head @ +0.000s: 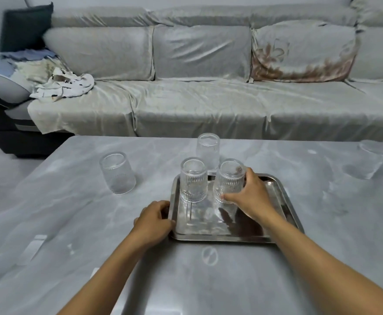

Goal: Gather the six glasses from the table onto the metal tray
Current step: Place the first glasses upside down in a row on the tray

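A shiny metal tray [283, 201] lies on the grey marble table [72, 212]. Two ribbed clear glasses stand on it: one [194, 183] at the back left, one [228, 180] beside it, gripped from the right by my right hand [249, 196]. My left hand [155, 220] holds the tray's left rim. A third glass [208, 152] stands just behind the tray on the table. Another glass [117, 172] stands to the left. At the far right a glass [372, 160] looks blurred. A faint glass [32, 248] lies near the left front.
A long grey sofa [197, 98] runs along the table's far edge, with clothes [65, 85] heaped at its left end and a dark cushion [26, 26] above them. The floor [4, 160] shows at the left of the table.
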`<state>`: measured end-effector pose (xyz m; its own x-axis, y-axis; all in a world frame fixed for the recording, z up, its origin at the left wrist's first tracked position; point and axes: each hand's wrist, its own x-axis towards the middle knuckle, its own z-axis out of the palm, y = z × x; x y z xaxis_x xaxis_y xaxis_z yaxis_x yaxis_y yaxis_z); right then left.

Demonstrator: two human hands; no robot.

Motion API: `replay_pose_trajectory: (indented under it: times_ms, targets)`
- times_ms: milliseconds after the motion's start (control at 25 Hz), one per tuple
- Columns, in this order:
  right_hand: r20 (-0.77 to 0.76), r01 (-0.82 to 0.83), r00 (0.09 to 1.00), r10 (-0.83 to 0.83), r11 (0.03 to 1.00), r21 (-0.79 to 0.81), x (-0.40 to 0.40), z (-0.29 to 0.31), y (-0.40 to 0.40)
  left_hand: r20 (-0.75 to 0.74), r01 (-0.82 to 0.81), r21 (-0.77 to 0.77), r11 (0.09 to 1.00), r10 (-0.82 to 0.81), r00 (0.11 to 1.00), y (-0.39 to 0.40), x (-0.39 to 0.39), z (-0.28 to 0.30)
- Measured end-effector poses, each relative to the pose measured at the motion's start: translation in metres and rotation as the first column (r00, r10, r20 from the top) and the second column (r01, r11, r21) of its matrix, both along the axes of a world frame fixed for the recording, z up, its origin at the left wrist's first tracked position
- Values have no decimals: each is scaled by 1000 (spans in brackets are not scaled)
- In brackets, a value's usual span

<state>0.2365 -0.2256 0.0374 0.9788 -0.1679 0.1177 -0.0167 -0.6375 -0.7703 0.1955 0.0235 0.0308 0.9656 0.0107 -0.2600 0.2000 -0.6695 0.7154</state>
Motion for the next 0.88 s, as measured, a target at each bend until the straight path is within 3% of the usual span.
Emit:
replay_pose_trajectory:
  times_ms: [240, 320, 400, 440, 520, 640, 680, 800, 880]
  targets:
    - [-50, -35, 998, 36, 999, 21, 7, -8, 12, 41, 53, -51, 997, -51, 998, 0, -1, -3]
    - [-74, -23, 997, 28, 997, 67, -7, -5, 14, 170, -121, -112, 986, 139, 976, 12, -5, 11]
    - [-20, 29, 999, -28, 998, 54, -31, -5, 14, 436, -417, -149, 897, 438, 786, 35, 8, 29]
    - [37, 59, 997, -62, 996, 74, -44, -4, 15, 517, -517, -146, 843, 511, 687, 50, 19, 38]
    - [126, 45, 990, -61, 991, 125, -72, 0, 17, 438, -599, -120, 791, 584, 683, 73, 43, 47]
    - [130, -60, 991, 41, 988, 143, -94, 10, 29, 163, -542, -274, 795, 593, 788, 88, 73, 42]
    - [132, -90, 989, 71, 985, 144, -97, 15, 31, 143, -542, -306, 783, 601, 787, 88, 76, 41]
    - [152, -140, 981, 118, 980, 140, -98, 28, 37, 266, -574, -270, 773, 633, 727, 86, 61, 49]
    - [139, -175, 978, 157, 976, 131, -101, 37, 41, 336, -509, -383, 771, 630, 701, 68, 34, 63]
